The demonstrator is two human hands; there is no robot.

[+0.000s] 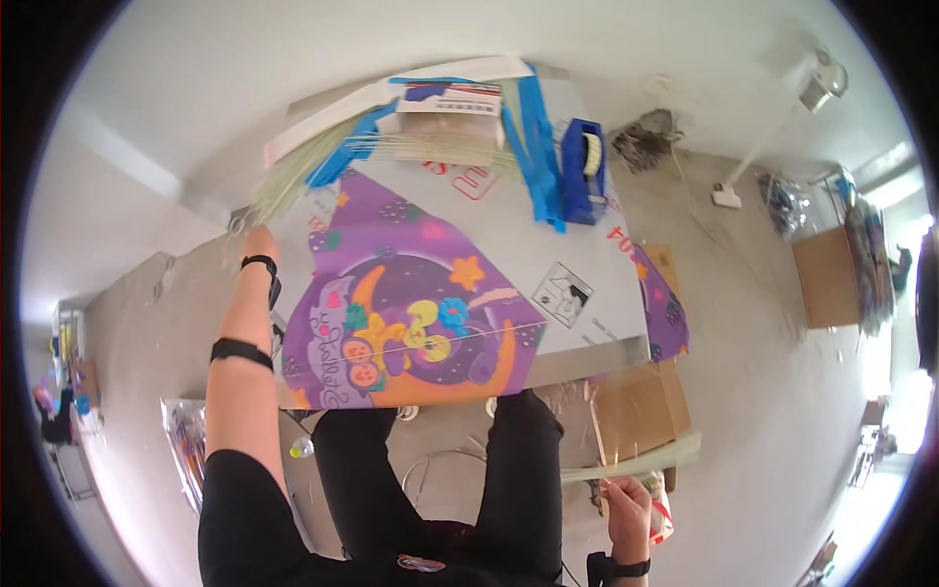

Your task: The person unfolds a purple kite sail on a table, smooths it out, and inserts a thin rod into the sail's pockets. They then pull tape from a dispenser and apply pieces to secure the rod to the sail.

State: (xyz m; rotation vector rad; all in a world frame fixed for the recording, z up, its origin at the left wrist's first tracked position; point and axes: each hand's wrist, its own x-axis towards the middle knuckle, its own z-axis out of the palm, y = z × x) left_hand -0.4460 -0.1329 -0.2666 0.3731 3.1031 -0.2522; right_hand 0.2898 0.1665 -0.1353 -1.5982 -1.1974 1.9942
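Grey tabletop [599, 362] bears a purple, pointed, fabric-like sheet [411, 279] at centre, crossed by one thin pale rod [499, 332], fastening unclear; loose pale rods [305, 171] remain, upper left. Left hand [258, 242]: grip indeterminable. Right hand [627, 505]: fingertips pinched.

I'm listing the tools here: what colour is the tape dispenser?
The tape dispenser is blue, seen best in the head view.

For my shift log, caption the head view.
Purple printed sheet on pale board, blue tape dispenser beyond, right hand beside pale strips.
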